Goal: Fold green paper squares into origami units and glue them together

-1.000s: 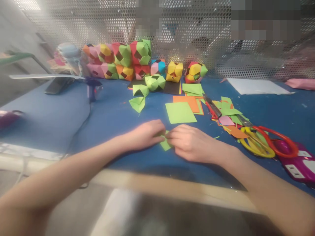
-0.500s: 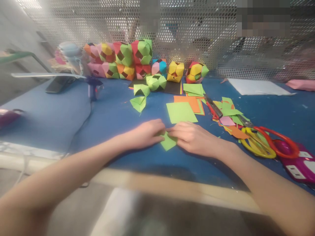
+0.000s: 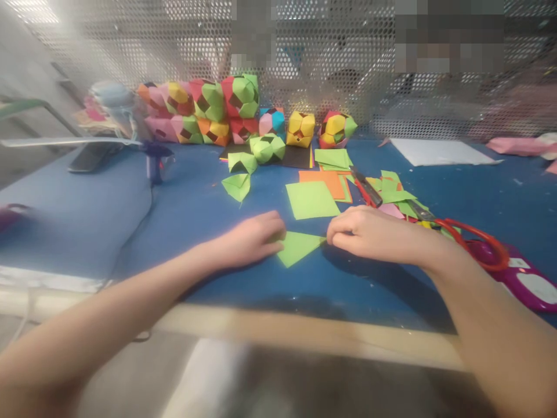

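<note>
A light-green sheet of paper [image 3: 298, 248], folded into a triangle with one point toward me, lies on the blue tabletop. My left hand [image 3: 255, 239] has its fingers curled over the left end of the paper, hiding that corner. At the other end, my right hand [image 3: 363, 233] pinches the right tip between thumb and fingers. Just beyond the hands is a flat green paper square [image 3: 311, 200], partly over orange sheets [image 3: 328, 181]. Farther left are green folded paper pieces [image 3: 236, 186].
Several multicoloured paper balls [image 3: 209, 98] are stacked at the back, before a perforated metal screen [image 3: 339, 46]. Paper scraps [image 3: 394, 188], red-handled scissors [image 3: 478, 241] and a purple device [image 3: 528, 284] lie right. A purple glue gun [image 3: 155, 162] with its cord stands left.
My right hand has moved right, away from my left, drawing out the right tip of the green paper. More of the paper shows as a triangle. The view has shifted slightly right.
</note>
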`<action>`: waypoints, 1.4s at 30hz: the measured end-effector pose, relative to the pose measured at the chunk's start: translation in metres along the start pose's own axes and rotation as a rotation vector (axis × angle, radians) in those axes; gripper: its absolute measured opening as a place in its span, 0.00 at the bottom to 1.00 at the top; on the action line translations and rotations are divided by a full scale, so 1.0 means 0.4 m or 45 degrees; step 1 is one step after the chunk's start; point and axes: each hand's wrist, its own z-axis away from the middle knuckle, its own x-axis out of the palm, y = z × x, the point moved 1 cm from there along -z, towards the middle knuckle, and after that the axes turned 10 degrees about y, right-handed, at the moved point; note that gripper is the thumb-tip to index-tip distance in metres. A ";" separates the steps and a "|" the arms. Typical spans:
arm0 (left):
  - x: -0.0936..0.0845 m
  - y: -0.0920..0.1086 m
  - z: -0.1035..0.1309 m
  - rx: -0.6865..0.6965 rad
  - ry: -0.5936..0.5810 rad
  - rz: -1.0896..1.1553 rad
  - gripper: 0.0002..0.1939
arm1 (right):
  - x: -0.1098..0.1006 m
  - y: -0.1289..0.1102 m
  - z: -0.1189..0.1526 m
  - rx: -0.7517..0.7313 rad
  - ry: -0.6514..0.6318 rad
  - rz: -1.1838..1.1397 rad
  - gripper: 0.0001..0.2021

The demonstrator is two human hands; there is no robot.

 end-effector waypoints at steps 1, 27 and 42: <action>0.000 0.000 0.000 0.012 -0.003 0.000 0.04 | 0.002 -0.010 -0.008 0.035 0.017 -0.018 0.13; 0.000 0.012 0.013 0.267 0.017 -0.550 0.13 | 0.111 -0.083 -0.030 -0.261 -0.015 -0.164 0.14; -0.014 0.001 0.015 0.118 0.004 -0.774 0.14 | 0.033 -0.043 -0.021 0.129 -0.187 0.104 0.13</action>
